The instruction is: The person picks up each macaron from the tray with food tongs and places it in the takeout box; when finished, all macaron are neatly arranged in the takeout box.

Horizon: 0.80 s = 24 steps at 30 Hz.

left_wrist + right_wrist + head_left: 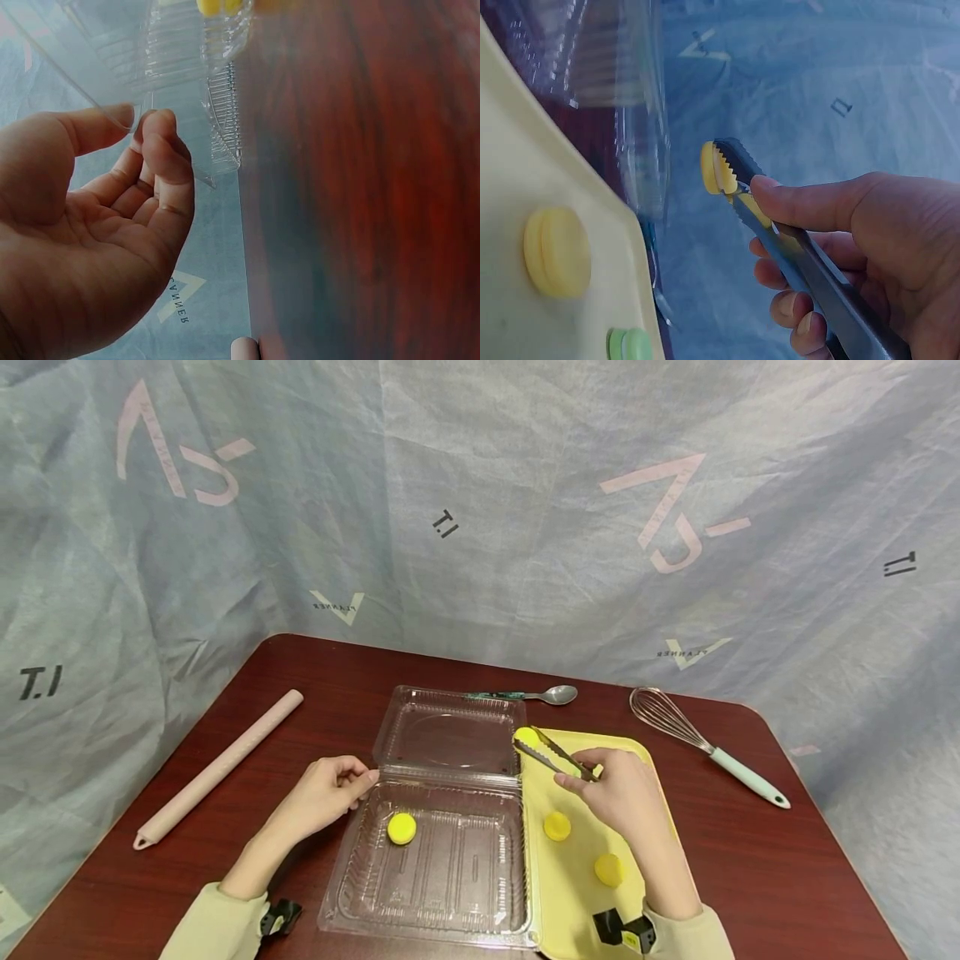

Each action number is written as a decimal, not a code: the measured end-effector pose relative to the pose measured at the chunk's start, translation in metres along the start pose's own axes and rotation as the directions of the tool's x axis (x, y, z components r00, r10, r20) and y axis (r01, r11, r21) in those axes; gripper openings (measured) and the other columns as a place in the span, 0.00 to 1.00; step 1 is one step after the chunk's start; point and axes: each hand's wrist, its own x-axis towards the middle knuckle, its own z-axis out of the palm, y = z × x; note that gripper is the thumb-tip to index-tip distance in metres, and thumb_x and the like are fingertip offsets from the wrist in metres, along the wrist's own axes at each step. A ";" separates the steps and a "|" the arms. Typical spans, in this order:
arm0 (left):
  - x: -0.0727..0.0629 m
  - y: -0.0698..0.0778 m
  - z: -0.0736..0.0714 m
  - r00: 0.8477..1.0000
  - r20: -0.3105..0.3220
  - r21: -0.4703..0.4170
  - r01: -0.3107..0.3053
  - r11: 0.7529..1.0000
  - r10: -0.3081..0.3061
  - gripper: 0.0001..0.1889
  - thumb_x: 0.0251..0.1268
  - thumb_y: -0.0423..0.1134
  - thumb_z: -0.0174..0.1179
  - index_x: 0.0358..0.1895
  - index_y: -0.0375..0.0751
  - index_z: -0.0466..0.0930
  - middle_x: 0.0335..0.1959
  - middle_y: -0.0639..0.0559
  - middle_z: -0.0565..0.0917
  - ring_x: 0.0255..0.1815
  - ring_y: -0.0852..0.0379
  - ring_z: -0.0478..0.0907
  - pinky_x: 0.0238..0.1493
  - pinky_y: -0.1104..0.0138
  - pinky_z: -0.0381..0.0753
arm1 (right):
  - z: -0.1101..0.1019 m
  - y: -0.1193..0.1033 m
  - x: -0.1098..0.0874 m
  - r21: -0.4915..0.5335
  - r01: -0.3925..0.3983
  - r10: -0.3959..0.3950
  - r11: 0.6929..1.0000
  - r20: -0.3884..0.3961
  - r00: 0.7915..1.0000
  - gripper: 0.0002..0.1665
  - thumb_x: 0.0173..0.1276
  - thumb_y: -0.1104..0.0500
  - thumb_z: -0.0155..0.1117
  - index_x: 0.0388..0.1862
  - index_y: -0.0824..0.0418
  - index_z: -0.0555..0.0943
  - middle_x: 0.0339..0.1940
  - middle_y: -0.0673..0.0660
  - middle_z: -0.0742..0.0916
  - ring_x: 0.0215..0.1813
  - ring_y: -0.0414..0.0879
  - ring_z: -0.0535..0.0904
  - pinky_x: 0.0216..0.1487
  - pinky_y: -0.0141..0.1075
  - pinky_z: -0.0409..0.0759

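Observation:
My right hand (628, 793) grips metal tongs (832, 281), whose serrated tips hold a yellow macaron (709, 168) above the far left end of the yellow tray (573, 910). Two more yellow macarons (557, 826) lie on that tray, and a green macaron (632, 345) shows there in the right wrist view. With thumb and forefinger, my left hand (324, 795) pinches the left edge of a clear plastic container (333, 906) near its hinge. One yellow macaron (402, 828) sits inside the base, toward its far left. The attached lid (450, 739) lies folded back behind it.
A pale rolling pin (221, 768) lies on the dark red table (337, 668) at the left. Behind the lid is a spoon (559, 695) with a dark green handle. A whisk (708, 747) rests right of the tray. Grey cloth (480, 568) hangs behind the table.

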 end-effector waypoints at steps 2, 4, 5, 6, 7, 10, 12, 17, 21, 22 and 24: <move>0.000 0.000 0.000 1.000 0.002 -0.002 0.001 1.000 -0.001 0.12 0.72 0.42 0.61 0.33 0.36 0.82 0.21 0.54 0.80 0.23 0.55 0.78 0.24 0.68 0.75 | 0.001 -0.005 -0.002 -0.003 0.005 -0.005 1.000 0.009 1.000 0.12 0.55 0.51 0.80 0.34 0.55 0.89 0.18 0.45 0.81 0.19 0.42 0.68 0.23 0.38 0.65; 0.000 -0.001 0.001 1.000 0.004 -0.006 0.002 1.000 -0.002 0.12 0.72 0.42 0.61 0.34 0.36 0.82 0.21 0.54 0.80 0.23 0.56 0.78 0.24 0.68 0.75 | 0.002 -0.010 -0.003 0.001 0.007 -0.007 1.000 0.019 1.000 0.13 0.55 0.51 0.80 0.36 0.55 0.89 0.20 0.45 0.82 0.19 0.42 0.68 0.23 0.38 0.65; 0.000 -0.001 0.001 1.000 0.005 -0.008 0.004 1.000 -0.004 0.12 0.72 0.42 0.61 0.34 0.36 0.82 0.21 0.54 0.80 0.23 0.56 0.78 0.24 0.68 0.75 | 0.003 -0.013 -0.004 0.000 0.007 -0.007 1.000 0.022 1.000 0.14 0.55 0.51 0.80 0.38 0.55 0.90 0.20 0.46 0.82 0.20 0.42 0.68 0.23 0.38 0.65; 0.000 0.000 0.001 1.000 0.005 -0.010 0.004 1.000 -0.004 0.12 0.72 0.42 0.61 0.33 0.36 0.82 0.21 0.54 0.80 0.23 0.56 0.78 0.24 0.68 0.74 | 0.004 -0.015 -0.005 0.003 0.008 -0.008 1.000 0.027 1.000 0.14 0.55 0.51 0.80 0.38 0.55 0.90 0.21 0.46 0.82 0.19 0.42 0.69 0.23 0.38 0.66; 0.000 0.000 0.001 1.000 0.005 -0.012 0.004 1.000 -0.004 0.12 0.72 0.41 0.61 0.33 0.36 0.82 0.21 0.54 0.80 0.22 0.56 0.77 0.24 0.68 0.74 | 0.004 -0.017 -0.006 0.010 0.008 -0.009 1.000 0.030 1.000 0.15 0.55 0.51 0.80 0.39 0.55 0.90 0.21 0.46 0.83 0.19 0.42 0.69 0.23 0.38 0.66; 0.000 0.001 0.001 1.000 0.003 -0.012 0.002 1.000 -0.002 0.11 0.72 0.41 0.61 0.33 0.36 0.82 0.21 0.53 0.80 0.22 0.56 0.77 0.23 0.68 0.74 | 0.004 -0.025 -0.009 0.029 0.014 -0.015 0.999 0.039 0.999 0.16 0.55 0.51 0.80 0.41 0.56 0.90 0.24 0.46 0.85 0.19 0.41 0.69 0.23 0.38 0.66; 0.000 0.001 0.001 1.000 0.001 -0.009 -0.001 1.000 0.001 0.11 0.72 0.40 0.61 0.33 0.36 0.82 0.21 0.53 0.80 0.22 0.56 0.77 0.23 0.68 0.74 | 0.003 -0.029 -0.010 0.042 0.023 -0.025 0.999 0.045 0.999 0.16 0.55 0.51 0.80 0.41 0.56 0.90 0.25 0.45 0.86 0.18 0.40 0.70 0.23 0.38 0.67; 0.000 0.003 0.000 1.000 -0.001 -0.002 0.004 1.000 -0.004 0.12 0.72 0.41 0.61 0.33 0.36 0.82 0.21 0.54 0.80 0.22 0.56 0.77 0.23 0.68 0.74 | 0.007 -0.039 -0.013 0.065 0.059 -0.063 0.996 0.049 0.997 0.16 0.53 0.51 0.81 0.40 0.54 0.90 0.27 0.43 0.86 0.17 0.37 0.70 0.25 0.37 0.69; -0.001 0.004 0.000 1.000 0.000 -0.005 0.009 1.000 -0.009 0.12 0.72 0.41 0.61 0.33 0.36 0.82 0.21 0.54 0.80 0.22 0.56 0.77 0.23 0.68 0.74 | 0.009 -0.048 -0.017 0.095 0.078 -0.083 0.992 0.057 0.995 0.17 0.52 0.50 0.82 0.40 0.53 0.90 0.28 0.42 0.86 0.16 0.36 0.68 0.25 0.36 0.68; -0.001 0.004 -0.001 1.000 0.000 -0.006 0.010 1.000 -0.010 0.12 0.72 0.41 0.61 0.33 0.36 0.82 0.21 0.54 0.80 0.22 0.56 0.77 0.24 0.68 0.74 | 0.009 -0.050 -0.017 0.098 0.082 -0.088 0.992 0.060 0.994 0.17 0.52 0.50 0.82 0.40 0.52 0.90 0.28 0.42 0.85 0.16 0.36 0.67 0.24 0.35 0.67; -0.001 0.004 -0.001 1.000 0.000 -0.007 0.009 1.000 -0.009 0.12 0.72 0.41 0.61 0.33 0.36 0.82 0.21 0.54 0.80 0.22 0.56 0.77 0.24 0.68 0.74 | 0.010 -0.055 -0.018 0.099 0.093 -0.100 0.991 0.067 0.993 0.18 0.51 0.50 0.82 0.41 0.52 0.90 0.28 0.42 0.84 0.16 0.36 0.66 0.24 0.35 0.66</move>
